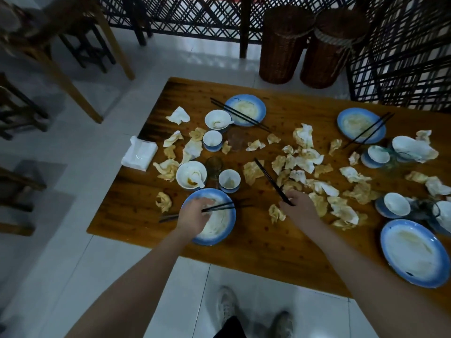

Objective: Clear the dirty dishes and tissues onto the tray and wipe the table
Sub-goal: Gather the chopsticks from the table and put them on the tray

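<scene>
Little has been cleared: the desk [268,252] is strewn with crumpled tissues [305,157], bowls [191,174] and blue-rimmed plates [361,125], and no tray is seen. Black chopsticks [268,176] are pinched in the right hand [296,207] — a second pair [219,207], lying across the near plate [219,228], is gripped by the left hand [195,214]. Wiping is not yet begun.

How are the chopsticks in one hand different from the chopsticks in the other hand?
The left chopsticks, held by the left hand, lie sideways over a blue-rimmed plate. The right chopsticks, held by the right hand, point away over crumpled tissues. The left chopsticks stick out on both sides of the hand, while the right chopsticks stick out only on the far side. Both are black and thin.
</scene>
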`<state>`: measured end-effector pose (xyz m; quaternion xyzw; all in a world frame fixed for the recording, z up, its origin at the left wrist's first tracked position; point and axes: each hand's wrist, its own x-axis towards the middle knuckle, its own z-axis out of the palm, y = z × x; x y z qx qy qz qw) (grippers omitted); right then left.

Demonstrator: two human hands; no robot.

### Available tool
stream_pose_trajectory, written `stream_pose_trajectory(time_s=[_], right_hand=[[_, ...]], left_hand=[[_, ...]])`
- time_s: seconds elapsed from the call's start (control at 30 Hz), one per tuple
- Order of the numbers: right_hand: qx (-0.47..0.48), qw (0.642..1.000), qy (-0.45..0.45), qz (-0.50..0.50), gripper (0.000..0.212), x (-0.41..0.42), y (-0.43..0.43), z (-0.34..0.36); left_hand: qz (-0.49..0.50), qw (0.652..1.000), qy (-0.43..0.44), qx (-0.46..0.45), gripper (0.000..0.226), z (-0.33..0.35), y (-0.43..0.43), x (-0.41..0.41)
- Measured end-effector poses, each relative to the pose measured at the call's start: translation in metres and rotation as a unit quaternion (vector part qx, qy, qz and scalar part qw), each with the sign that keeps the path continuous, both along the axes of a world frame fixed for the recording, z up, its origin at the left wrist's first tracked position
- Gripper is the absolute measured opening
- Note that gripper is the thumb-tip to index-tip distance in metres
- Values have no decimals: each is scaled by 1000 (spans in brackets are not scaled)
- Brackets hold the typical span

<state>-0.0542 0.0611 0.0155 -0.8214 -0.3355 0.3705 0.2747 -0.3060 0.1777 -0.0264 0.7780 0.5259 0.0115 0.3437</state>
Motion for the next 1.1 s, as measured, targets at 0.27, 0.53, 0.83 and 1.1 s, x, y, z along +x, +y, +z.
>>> stream_pose_trajectory(time_s=[0.27, 0.53, 0.83, 1.1], right_hand=[[-17, 1000, -6, -22, 10, -6, -4, -10], [-13, 999, 4, -49, 7, -11, -6, -5], [30, 998, -22, -60, 8, -14, -9, 26], [56, 992, -33, -104, 4, 1, -22, 38]], left_hand=[[-51, 997, 38, 44, 36, -21, 9, -2], [-62, 997, -44, -23, 34, -25, 15, -5], [-46, 983, -132, -117, 27, 16, 25, 6], [-65, 978, -174, -98, 17, 54, 37, 28]])
